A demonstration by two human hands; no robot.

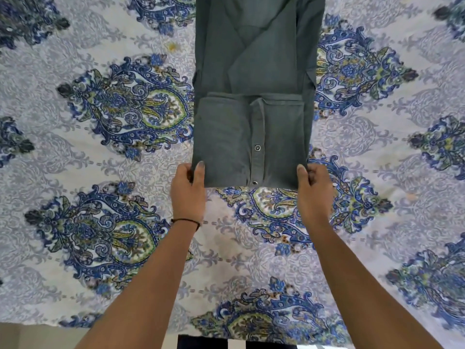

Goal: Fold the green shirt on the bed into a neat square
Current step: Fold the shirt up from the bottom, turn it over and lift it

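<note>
The green shirt (pixel 254 96) lies lengthwise mid-bed (pixel 100 172), its near end doubled over, both near corners pinched by the left hand (pixel 188 190) and right hand (pixel 314 191), fingers clamped on cloth.

The dark green button-front cotton shirt (pixel 254 84) runs past the picture's top edge, hiding its far end. Left hand (pixel 188 190) and right hand (pixel 314 191) fingers tuck under its near corners, unseen.

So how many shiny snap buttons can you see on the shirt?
2: one snap midway up the folded flap's placket, one snap at its near edge. Others may be hidden inside the green shirt's folds.
</note>
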